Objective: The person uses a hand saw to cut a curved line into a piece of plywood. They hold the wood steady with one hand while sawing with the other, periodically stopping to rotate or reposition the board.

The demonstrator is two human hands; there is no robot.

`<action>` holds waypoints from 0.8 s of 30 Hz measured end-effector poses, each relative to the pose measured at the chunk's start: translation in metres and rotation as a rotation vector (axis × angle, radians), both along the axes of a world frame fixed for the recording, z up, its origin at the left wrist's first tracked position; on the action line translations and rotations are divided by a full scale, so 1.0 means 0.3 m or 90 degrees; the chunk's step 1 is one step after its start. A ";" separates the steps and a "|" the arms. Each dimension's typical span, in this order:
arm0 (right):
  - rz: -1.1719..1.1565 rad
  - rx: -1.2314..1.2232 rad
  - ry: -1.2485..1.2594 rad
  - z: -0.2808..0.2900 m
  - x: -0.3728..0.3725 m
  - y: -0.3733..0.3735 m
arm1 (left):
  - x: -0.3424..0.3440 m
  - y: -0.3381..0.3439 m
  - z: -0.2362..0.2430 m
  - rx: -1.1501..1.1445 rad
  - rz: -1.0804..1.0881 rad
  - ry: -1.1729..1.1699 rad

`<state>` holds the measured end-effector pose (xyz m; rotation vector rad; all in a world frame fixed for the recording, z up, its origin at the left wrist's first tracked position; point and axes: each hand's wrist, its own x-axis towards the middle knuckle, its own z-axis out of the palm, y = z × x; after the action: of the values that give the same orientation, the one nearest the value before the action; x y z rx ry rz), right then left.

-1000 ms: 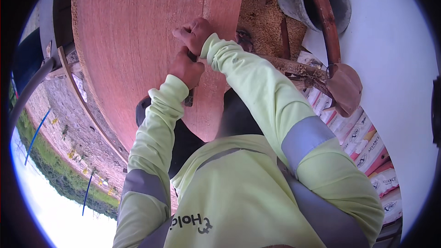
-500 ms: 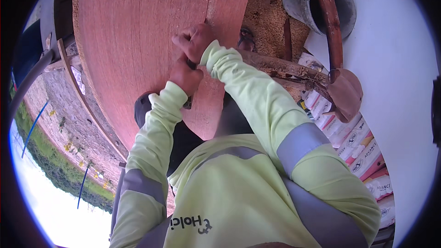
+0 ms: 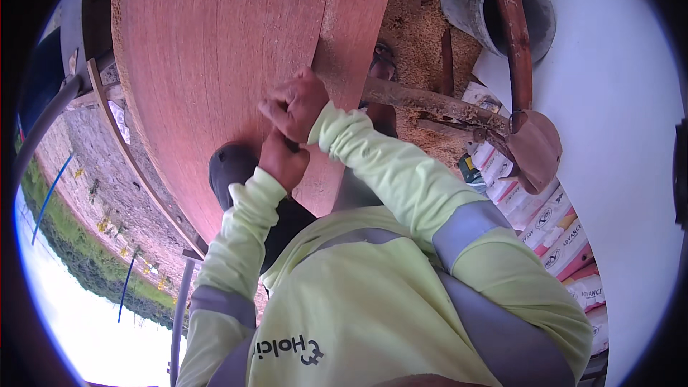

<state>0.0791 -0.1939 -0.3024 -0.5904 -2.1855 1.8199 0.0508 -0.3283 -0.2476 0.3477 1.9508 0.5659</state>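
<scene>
My left hand (image 3: pixel 284 161) is curled tight around a dark tool (image 3: pixel 292 145), of which only a sliver shows; my right hand (image 3: pixel 295 104) sits touching it just beyond, knuckles bent, though its fingertips are hidden and I cannot tell whether they clamp the same piece. Both are over the wooden board (image 3: pixel 215 50), which runs out from close to my body: broad, reddish, with fine straight grain, a curved rough rim at my left and a narrow dark seam (image 3: pixel 324 18) reaching away beyond my right hand. My soft, wrinkled yellow-green sleeves (image 3: pixel 401 161) carry smooth grey bands. To my right lie crumbly tan shavings (image 3: pixel 408 21), a dull grey round-mouthed bucket (image 3: pixel 462 11), a curved red-brown wooden bar (image 3: pixel 514 50) in front of it, and stacked, creased pale bags (image 3: pixel 548 222) beside a smooth white surface (image 3: pixel 623 136).
</scene>
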 end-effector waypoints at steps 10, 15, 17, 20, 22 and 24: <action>0.040 -0.031 0.028 0.368 0.112 -0.186 | 0.055 -0.151 0.461 0.010 -0.055 -0.075; 0.007 0.003 0.022 0.176 0.071 -0.089 | 0.028 -0.078 0.224 -0.005 -0.040 -0.026; -0.008 -0.014 0.017 -0.020 -0.024 0.033 | -0.040 0.051 -0.001 -0.011 0.042 -0.033; -0.024 -0.216 -0.135 -0.072 -0.061 0.093 | -0.097 0.160 -0.026 -0.104 0.082 -0.134; 0.001 -0.107 -0.096 0.005 -0.045 0.055 | -0.038 0.065 0.036 -0.032 0.048 -0.033; 0.022 -0.032 -0.011 0.132 0.031 -0.067 | 0.026 -0.021 0.208 -0.004 0.016 0.028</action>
<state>0.0883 -0.2141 -0.2628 -0.5838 -2.1798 1.9005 0.0586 -0.3346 -0.1853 0.3347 2.0019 0.5733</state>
